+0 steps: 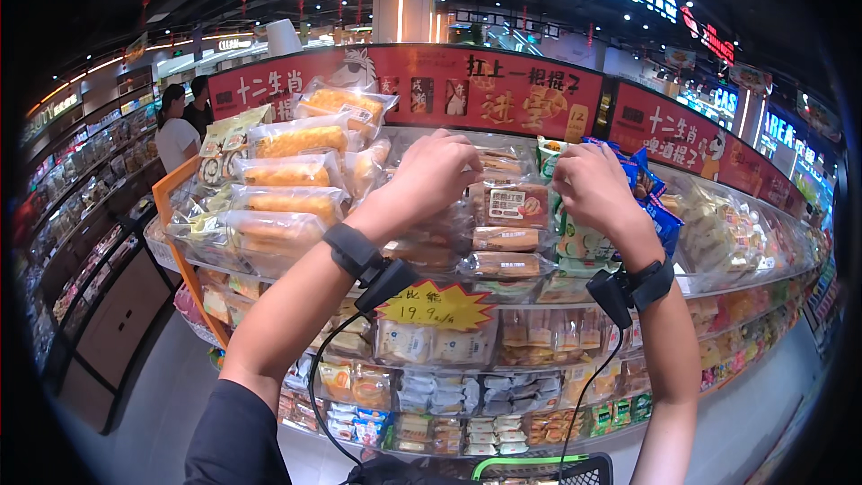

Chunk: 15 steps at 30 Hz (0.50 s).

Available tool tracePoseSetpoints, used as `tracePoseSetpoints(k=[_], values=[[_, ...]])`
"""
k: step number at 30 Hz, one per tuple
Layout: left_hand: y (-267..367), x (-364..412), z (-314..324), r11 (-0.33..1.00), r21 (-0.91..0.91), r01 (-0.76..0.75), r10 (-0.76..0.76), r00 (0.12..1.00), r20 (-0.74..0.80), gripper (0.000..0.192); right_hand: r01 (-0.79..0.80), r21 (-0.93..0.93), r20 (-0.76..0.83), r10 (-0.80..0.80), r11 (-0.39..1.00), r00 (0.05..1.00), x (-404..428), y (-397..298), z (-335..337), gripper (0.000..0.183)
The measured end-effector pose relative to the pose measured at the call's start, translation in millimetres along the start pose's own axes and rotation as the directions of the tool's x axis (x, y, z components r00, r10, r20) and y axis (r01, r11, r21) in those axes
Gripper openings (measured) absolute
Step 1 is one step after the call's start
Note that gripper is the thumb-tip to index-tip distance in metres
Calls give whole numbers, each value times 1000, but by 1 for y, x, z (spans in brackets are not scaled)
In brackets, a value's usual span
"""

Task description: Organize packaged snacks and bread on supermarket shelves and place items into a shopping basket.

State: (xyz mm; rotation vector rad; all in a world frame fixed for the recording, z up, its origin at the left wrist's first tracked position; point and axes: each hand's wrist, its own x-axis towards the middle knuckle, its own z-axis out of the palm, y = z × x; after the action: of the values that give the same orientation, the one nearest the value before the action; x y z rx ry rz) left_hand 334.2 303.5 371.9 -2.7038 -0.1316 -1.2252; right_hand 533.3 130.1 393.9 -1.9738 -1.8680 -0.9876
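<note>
My left hand (438, 172) reaches over the top bin of a snack shelf, fingers bent down by packs of brown cakes (517, 205). To its left lie stacked bread loaves in clear wrap (300, 141). My right hand (592, 182) is over green snack packs (582, 239), just left of blue snack packs (663, 222). Its fingertips are close to a small green and white pack (551, 153); whether they grip it is unclear. The fingertips of my left hand are partly hidden, so I cannot tell if they hold a pack. Both wrists wear black straps with cabled devices.
A yellow price sign (434, 310) hangs at the shelf front, above lower tiers of bagged snacks (438, 394). Red printed panels (417, 91) stand behind the top bin. A green-rimmed basket (532, 461) is at the bottom. Two people (176, 131) stand at the far left.
</note>
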Motion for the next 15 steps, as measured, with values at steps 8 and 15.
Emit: tracePoseSetpoints(k=[8, 15], values=[[-1, -30, -45, 1000, -26, -2, -2, 985, -174, 21, 107, 282, -163, -62, 953, 985, -2, -40, -7, 22], [10, -75, -61, 980, 154, -123, 139, 985, -103, 16, 321, 266, -117, -300, 909, 947, 5, -87, 18, 17]])
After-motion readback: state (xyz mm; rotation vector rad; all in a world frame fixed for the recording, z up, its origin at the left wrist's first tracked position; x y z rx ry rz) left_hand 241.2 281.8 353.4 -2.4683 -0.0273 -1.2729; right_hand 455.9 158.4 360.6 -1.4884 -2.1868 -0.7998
